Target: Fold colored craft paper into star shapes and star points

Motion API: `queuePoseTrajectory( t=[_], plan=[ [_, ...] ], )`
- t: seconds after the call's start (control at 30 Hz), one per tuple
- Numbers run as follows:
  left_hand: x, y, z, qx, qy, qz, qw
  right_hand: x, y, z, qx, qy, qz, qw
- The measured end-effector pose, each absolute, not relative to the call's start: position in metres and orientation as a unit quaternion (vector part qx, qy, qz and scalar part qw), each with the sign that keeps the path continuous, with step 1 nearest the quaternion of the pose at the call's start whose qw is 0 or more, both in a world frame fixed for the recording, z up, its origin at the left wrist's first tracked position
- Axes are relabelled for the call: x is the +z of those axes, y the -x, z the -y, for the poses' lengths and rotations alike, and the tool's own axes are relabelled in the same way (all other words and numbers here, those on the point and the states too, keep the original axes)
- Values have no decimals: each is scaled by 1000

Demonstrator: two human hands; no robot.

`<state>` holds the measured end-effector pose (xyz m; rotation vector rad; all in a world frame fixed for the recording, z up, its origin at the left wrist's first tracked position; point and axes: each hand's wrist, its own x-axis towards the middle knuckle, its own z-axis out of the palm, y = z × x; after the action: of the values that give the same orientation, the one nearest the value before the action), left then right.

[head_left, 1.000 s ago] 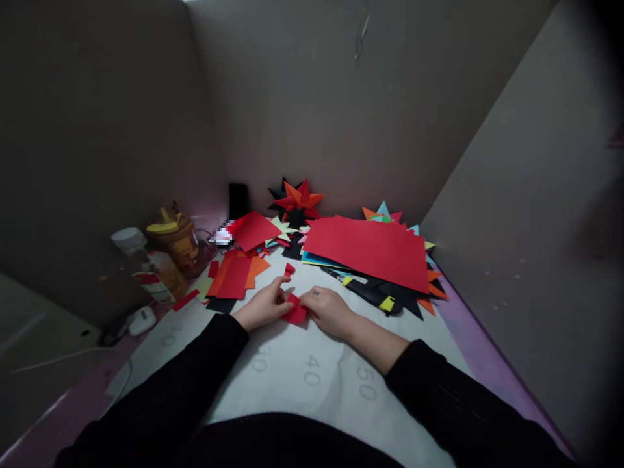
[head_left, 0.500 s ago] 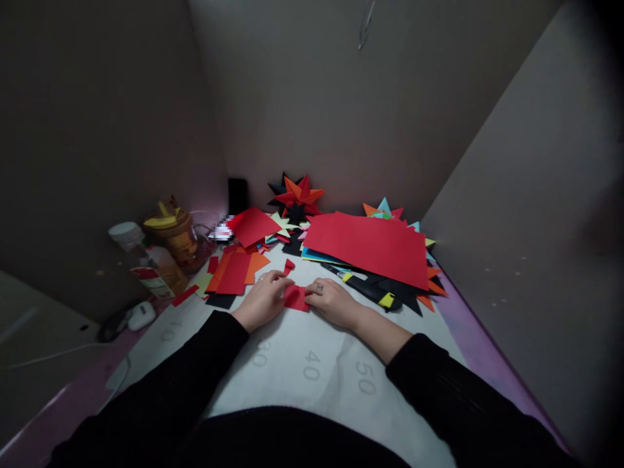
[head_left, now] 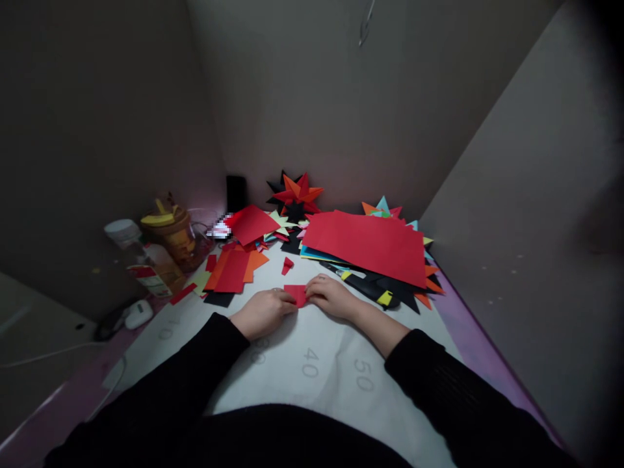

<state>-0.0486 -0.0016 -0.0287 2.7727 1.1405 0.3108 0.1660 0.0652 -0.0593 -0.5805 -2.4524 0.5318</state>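
Between my hands a small piece of red paper (head_left: 295, 292) lies on the white mat. My left hand (head_left: 266, 311) grips its left side, fingertips resting on the lower left edge. On the right, my right hand (head_left: 331, 297) pinches the paper's edge with thumb and fingers, which hide that side. Just beyond them lies a small folded red paper piece (head_left: 287, 265), touched by neither hand. Left of my left hand are red and orange paper sheets (head_left: 231, 272), overlapping one another.
A stack of large red sheets (head_left: 365, 244) lies at the back right, with a black-and-yellow utility knife (head_left: 365, 288) before it. Folded paper stars (head_left: 298, 190) stand by the wall. A bottle (head_left: 151, 263) and a brown cup (head_left: 170, 237) are at the left.
My left hand has moved from the paper's upper left down to its lower left edge. My right hand has shifted slightly up along the right side.
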Motion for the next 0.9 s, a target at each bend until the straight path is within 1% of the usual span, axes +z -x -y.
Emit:
queuePoseTrajectory(
  t=[0.13,0.33,0.53,0.67,0.8,0.9],
  plan=[
    [-27,47,4,90,-908,-403,70,-59,-157,-66,231,299,884,275],
    [-29,48,5,95,-906,-407,69,-64,-147,-66,242,372,856,264],
    [-27,46,4,90,-906,-406,79,-67,-141,-64,220,432,838,251],
    [-27,44,5,106,-895,-422,100,-67,-138,-62,207,450,834,241],
    [-31,44,2,148,-886,-419,135,-64,-137,-60,201,469,828,232],
    [-37,46,0,154,-888,-411,135,-63,-136,-59,197,478,825,228]
  ],
)
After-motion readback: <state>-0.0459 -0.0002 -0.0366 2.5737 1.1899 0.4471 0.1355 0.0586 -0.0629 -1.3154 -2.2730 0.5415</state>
